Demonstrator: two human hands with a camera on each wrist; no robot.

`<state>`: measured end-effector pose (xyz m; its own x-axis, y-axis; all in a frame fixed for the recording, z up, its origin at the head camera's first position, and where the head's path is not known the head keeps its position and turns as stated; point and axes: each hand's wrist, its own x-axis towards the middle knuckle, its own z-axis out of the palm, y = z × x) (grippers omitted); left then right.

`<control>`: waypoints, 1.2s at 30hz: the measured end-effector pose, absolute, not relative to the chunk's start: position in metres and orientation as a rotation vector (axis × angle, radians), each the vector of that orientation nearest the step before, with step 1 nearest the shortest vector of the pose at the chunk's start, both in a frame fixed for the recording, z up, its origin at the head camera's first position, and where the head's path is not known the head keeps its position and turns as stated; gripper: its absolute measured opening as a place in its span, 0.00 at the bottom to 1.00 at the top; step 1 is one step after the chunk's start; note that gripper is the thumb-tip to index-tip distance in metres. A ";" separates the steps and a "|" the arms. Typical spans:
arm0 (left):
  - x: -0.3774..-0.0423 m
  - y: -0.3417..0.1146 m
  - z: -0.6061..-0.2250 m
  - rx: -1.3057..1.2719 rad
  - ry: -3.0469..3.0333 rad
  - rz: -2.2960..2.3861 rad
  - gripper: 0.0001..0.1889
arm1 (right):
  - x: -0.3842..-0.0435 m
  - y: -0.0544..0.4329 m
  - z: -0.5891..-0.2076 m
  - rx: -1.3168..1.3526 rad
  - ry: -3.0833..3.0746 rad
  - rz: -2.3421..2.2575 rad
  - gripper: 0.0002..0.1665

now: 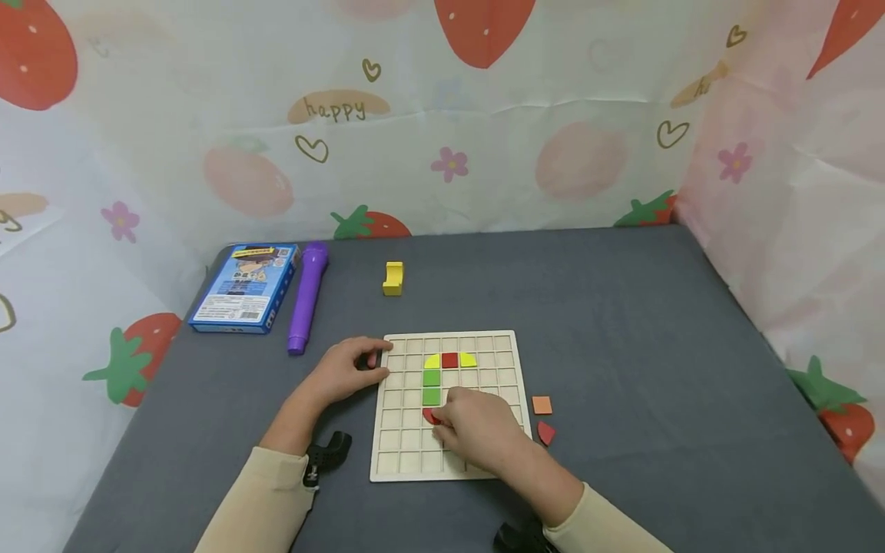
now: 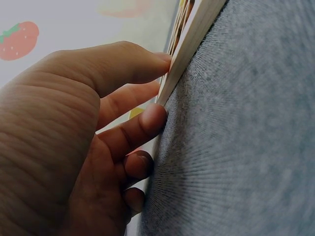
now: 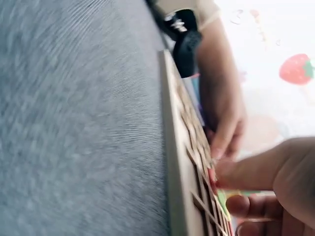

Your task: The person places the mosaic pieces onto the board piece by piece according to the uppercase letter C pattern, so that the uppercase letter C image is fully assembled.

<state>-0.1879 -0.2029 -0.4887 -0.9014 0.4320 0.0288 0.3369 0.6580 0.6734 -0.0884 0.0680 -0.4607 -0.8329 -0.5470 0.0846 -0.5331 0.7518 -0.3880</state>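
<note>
A light wooden grid board [image 1: 408, 464] lies flat on the table. On it a red square [image 1: 449, 360] sits between two yellow quarter-round tiles, the left one [image 1: 432, 361] above two green squares [image 1: 432, 387] in a column. Below these, my right hand [image 1: 484, 430] pinches a red rounded tile [image 1: 429, 415] at the board's surface; its fingers partly hide the tile. My left hand [image 1: 346, 372] rests at the board's upper left edge, thumb and forefinger touching the rim [image 2: 182, 64], fingers loosely bent. A reddish piece [image 1: 372, 359] shows partly beneath that hand.
Right of the board lie an orange square [image 1: 542, 405] and a red rounded tile [image 1: 545, 433]. Farther back stand a yellow block [image 1: 393, 279], a purple microphone-shaped stick [image 1: 307, 296] and a blue box [image 1: 246, 286]. A strawberry-printed cloth [image 1: 484, 192] bounds the grey table.
</note>
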 end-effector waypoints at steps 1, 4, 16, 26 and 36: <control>-0.188 -0.203 -0.489 0.633 2.739 1.070 0.20 | -0.088 0.070 -0.459 -0.903 2.888 -0.647 0.13; -0.187 -0.204 -0.488 0.627 2.735 1.074 0.20 | -0.087 0.080 -0.453 -0.888 2.841 -0.706 0.17; -0.188 -0.204 -0.489 0.641 2.736 1.071 0.20 | -0.091 0.139 -0.435 -0.599 2.803 -0.908 0.21; -0.188 -0.204 -0.489 0.636 2.743 1.073 0.20 | -0.094 0.193 -0.437 -0.361 2.771 -0.992 0.21; -0.188 -0.203 -0.488 0.632 2.732 1.079 0.20 | -0.095 0.208 -0.452 -0.313 2.804 -0.899 0.12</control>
